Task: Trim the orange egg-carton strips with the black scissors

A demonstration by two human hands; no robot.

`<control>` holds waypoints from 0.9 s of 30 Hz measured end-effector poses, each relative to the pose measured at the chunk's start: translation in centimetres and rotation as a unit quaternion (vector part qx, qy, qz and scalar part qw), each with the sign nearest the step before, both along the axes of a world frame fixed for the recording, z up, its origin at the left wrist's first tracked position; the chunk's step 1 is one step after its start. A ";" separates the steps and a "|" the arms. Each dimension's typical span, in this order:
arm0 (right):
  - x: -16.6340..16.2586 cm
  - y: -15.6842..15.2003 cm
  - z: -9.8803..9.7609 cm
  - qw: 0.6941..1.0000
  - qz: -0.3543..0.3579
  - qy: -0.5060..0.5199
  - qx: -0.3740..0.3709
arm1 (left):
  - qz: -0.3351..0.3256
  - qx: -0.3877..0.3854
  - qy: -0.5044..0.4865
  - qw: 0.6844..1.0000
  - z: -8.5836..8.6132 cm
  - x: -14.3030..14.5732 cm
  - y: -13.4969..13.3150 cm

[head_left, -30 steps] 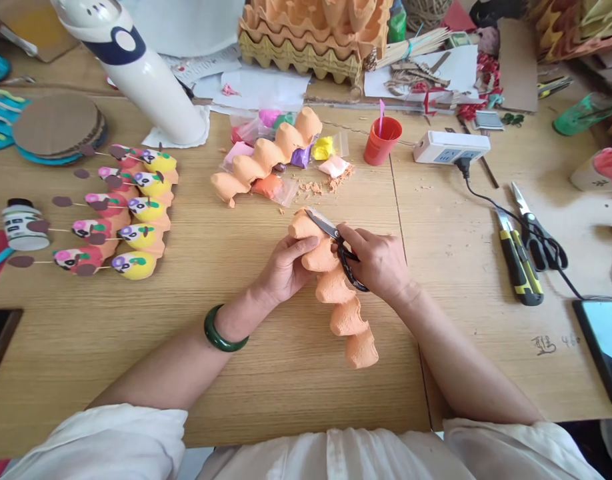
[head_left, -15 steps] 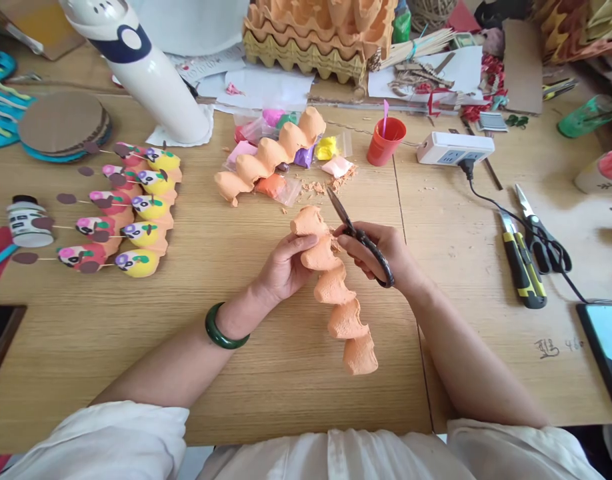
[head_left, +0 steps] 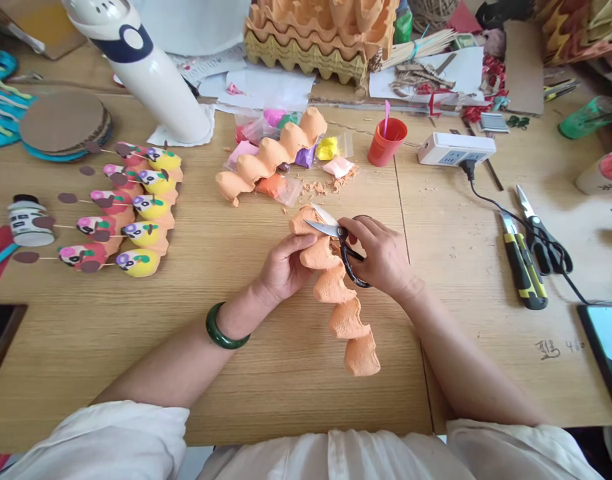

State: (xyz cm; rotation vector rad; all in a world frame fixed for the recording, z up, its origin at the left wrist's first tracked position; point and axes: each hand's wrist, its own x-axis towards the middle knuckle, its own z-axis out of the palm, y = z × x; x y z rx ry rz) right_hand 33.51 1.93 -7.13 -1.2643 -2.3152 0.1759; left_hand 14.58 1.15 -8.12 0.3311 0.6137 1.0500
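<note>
My left hand (head_left: 287, 267) grips an orange egg carton strip (head_left: 335, 285) near its top end, thumb laid over the cups. The strip slants down to the right in a row of several cups. In my right hand (head_left: 383, 257) is a pair of black-handled scissors (head_left: 327, 227), their blades spread and pointing left over the topmost cups. Whether the blades touch the strip's edge I cannot tell. Beyond the hands lies a second orange egg carton strip (head_left: 271, 155), resting on small bags of coloured clay (head_left: 305, 157).
Painted carton cups (head_left: 145, 208) with sticks stand at left, near a white bottle (head_left: 159, 83). A red cup (head_left: 386, 143), power strip (head_left: 456, 149), utility knife (head_left: 523, 267), spare scissors (head_left: 542, 233) and phone (head_left: 606, 343) are on the right. Stacked egg trays (head_left: 311, 47) sit at the back.
My right hand has turned, swinging the scissors from pointing up and away to pointing left across the strip's top. The blades have opened. My left hand and the strip have hardly moved.
</note>
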 end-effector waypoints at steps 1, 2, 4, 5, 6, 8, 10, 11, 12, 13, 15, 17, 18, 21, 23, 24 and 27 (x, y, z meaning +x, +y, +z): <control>0.0 0.0 -0.1 1.000 0.001 -0.012 0.009 | 0.000 0.001 0.000 1.000 0.0 0.0 0.0; 0.0 -0.1 -0.3 1.000 0.002 -0.025 0.015 | 0.001 0.000 0.000 1.000 -0.1 0.0 0.0; 0.1 -0.1 -0.4 0.999 0.001 -0.046 0.022 | 0.000 -0.005 0.002 1.000 -0.2 0.1 0.0; 0.1 -0.2 -0.5 0.998 -0.001 -0.054 0.024 | 0.000 -0.008 0.002 1.000 -0.2 0.1 0.0; 0.1 -0.3 -0.5 0.998 -0.003 -0.060 0.025 | -0.001 -0.009 0.001 1.000 -0.2 0.1 0.1; 0.1 -0.5 -0.5 0.997 -0.010 -0.069 0.026 | -0.006 -0.009 -0.001 1.000 -0.3 0.0 0.0; 0.1 -0.7 -0.4 0.997 -0.018 -0.076 0.021 | -0.010 -0.008 0.002 1.000 -0.5 0.0 0.0; 0.0 -0.8 -0.4 0.997 -0.023 -0.079 0.015 | -0.012 -0.007 0.006 1.000 -0.6 -0.1 0.0; 0.0 -0.8 -0.4 0.996 -0.028 -0.079 0.006 | -0.014 -0.006 0.010 1.000 -0.7 -0.1 0.0; -0.1 -0.9 -0.4 0.997 -0.032 -0.075 -0.008 | -0.015 -0.005 0.014 1.000 -0.8 -0.1 0.0; -0.2 -1.0 -0.4 0.997 -0.036 -0.045 -0.045 | -0.017 -0.001 0.019 1.000 -0.8 -0.2 0.0; -0.3 -0.9 -0.4 0.994 -0.037 0.024 -0.103 | -0.023 0.004 0.021 1.000 -0.7 -0.2 0.0; -0.3 -0.8 -0.3 0.987 -0.037 0.074 -0.140 | -0.024 0.007 0.022 0.999 -0.6 -0.3 0.0; -0.3 -0.5 0.4 0.930 -0.037 0.239 -0.275 | -0.020 0.015 0.027 0.999 -0.4 -0.4 0.0; -0.2 -0.3 1.4 0.879 -0.032 0.319 -0.353 | -0.017 0.023 0.024 0.999 -0.3 -0.5 0.0; -0.1 -0.2 2.0 0.858 -0.028 0.344 -0.381 | -0.017 0.027 0.022 0.999 -0.2 -0.5 0.0; 0.3 0.1 3.3 0.825 -0.026 0.376 -0.421 | -0.019 0.031 0.018 0.999 -0.3 -0.4 0.0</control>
